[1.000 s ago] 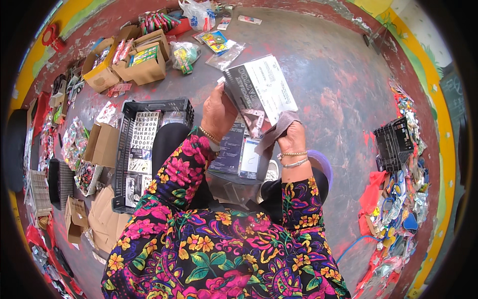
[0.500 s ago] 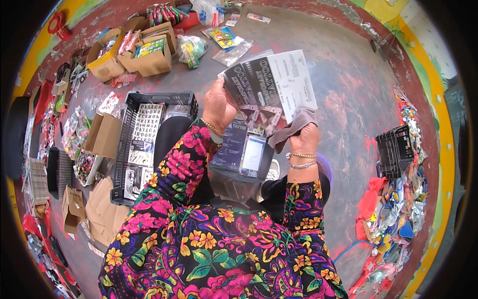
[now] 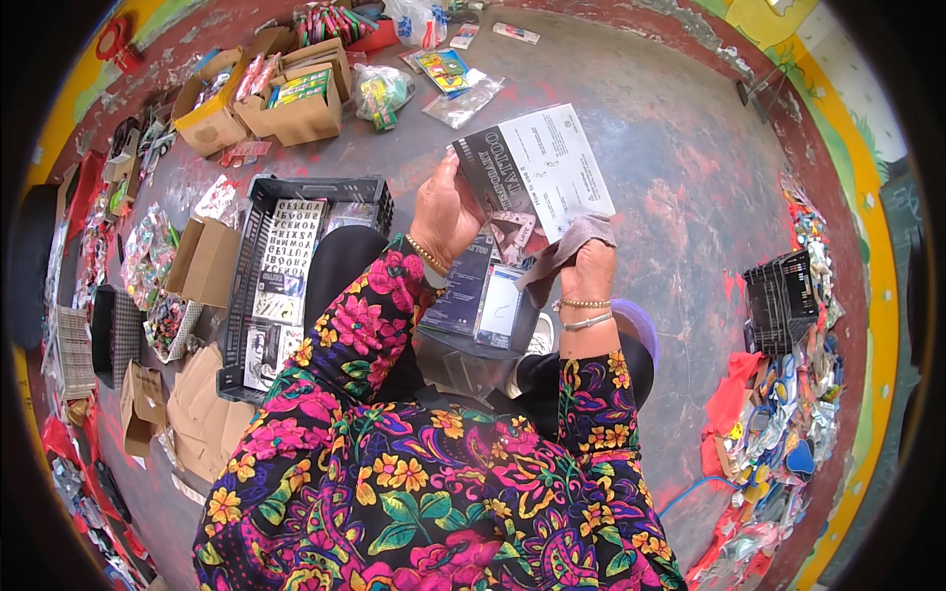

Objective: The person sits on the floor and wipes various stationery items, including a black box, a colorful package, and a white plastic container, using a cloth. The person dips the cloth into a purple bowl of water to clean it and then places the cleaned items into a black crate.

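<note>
My left hand (image 3: 448, 209) grips the left edge of a flat black-and-white printed packet (image 3: 557, 163), tilted up over my lap. In my right hand (image 3: 589, 274) is a grey-brown cloth (image 3: 560, 258), bunched in the fingers and touching the packet's lower right corner. Below the hands, a dark blue packet (image 3: 461, 294) and a packet with a white panel (image 3: 501, 303) lie on a dark low stool (image 3: 463, 342) between my knees. By my left leg stands a black plastic crate (image 3: 235, 330) holding flat lettered sheets (image 3: 289, 251).
Open cardboard boxes (image 3: 301, 123) of packaged goods stand far left, beside a stuffed plastic bag (image 3: 382, 94). Flattened cardboard (image 3: 205, 399) lies left of me. A purple basin (image 3: 636, 325) sits by my right knee. Another black crate (image 3: 778, 300) tops a pile of goods at right.
The packet has turned and its printed white side shows more, with less of the black part visible. My left hand has shifted slightly right; my right hand with the cloth has moved slightly left.
</note>
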A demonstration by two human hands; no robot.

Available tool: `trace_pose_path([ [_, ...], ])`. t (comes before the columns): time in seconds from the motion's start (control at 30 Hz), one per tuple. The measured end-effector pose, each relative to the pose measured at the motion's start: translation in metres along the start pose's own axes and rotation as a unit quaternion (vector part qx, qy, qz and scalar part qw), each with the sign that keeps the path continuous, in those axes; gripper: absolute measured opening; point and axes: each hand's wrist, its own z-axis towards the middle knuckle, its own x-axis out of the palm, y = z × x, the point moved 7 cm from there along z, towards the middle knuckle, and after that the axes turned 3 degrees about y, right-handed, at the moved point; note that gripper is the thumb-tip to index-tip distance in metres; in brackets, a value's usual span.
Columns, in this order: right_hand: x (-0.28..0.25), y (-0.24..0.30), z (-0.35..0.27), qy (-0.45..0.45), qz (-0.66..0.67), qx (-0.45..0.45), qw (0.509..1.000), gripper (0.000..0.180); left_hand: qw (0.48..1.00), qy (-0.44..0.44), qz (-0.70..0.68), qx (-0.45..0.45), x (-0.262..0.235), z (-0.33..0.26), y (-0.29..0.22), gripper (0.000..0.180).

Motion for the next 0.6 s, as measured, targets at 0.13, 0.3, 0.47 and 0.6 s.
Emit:
trace_pose_path([
  [0.13,-0.003,0.0,0.002,-0.009,-0.019,-0.008,1.0,0.025,1.0,0.003,0.007,-0.002,0.003,-0.001,0.0,0.035],
  [0.3,-0.005,0.002,0.001,-0.031,-0.042,-0.018,0.998,0.024,1.0,0.023,0.006,-0.016,0.014,-0.002,0.001,0.039],
  [0.47,0.003,0.002,-0.004,-0.025,-0.042,-0.004,0.999,0.023,0.998,0.052,0.011,-0.036,0.031,-0.01,0.001,0.039],
  [0.6,0.01,0.004,-0.01,-0.038,-0.044,-0.004,0.998,0.02,0.987,0.0,0.159,-0.002,0.018,-0.01,0.002,0.024],
])
